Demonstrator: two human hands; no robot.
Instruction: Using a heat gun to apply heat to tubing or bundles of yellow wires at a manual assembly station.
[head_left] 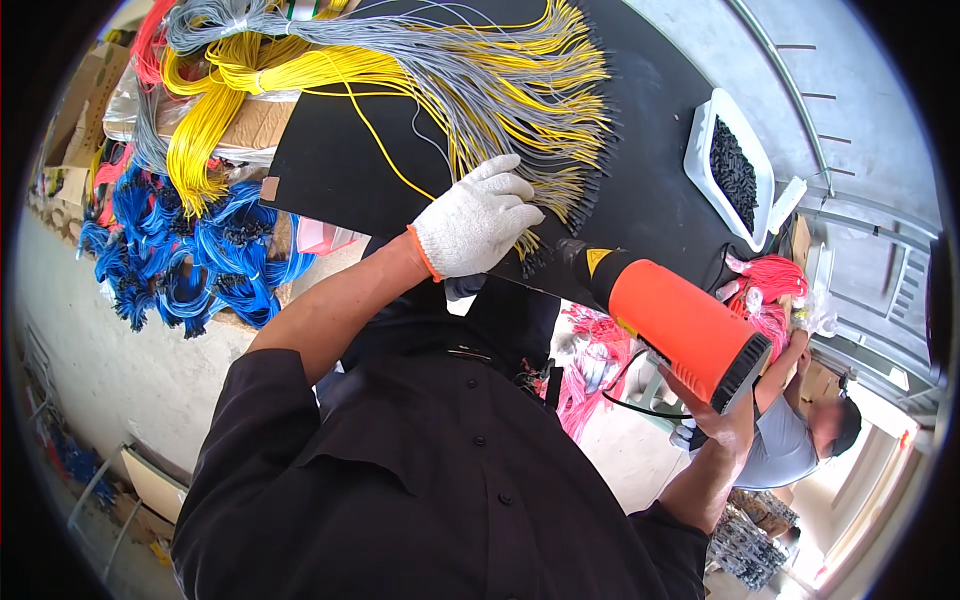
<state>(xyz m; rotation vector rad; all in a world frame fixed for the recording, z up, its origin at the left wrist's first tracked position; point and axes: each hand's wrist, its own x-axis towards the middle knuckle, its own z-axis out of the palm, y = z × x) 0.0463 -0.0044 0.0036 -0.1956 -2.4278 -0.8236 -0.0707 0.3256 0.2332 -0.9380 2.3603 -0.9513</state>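
Wires (490,85), yellow and grey, fan out over a black table (655,110), their dark-tipped ends bunched on its surface. At the table's near edge, a worker's left hand (475,220), in a white glove with an orange cuff, lies over the lower strands; its fingers are partly spread, and from where I stand I cannot tell whether they pinch any. The right hand (712,410), bare, is closed on an orange heat gun (675,320), the handle hidden behind the body. The gun is held up beside the table's near edge, its dark nozzle (574,252) pointing toward the wire ends near the glove. On the table's right side sits a white tray (699,140) of short black tubes (733,175). Left of the table, blue bundles (195,255) lie heaped. Right of the table, a co-worker (780,445) in a grey shirt and dark cap reaches toward red bundles (770,280).
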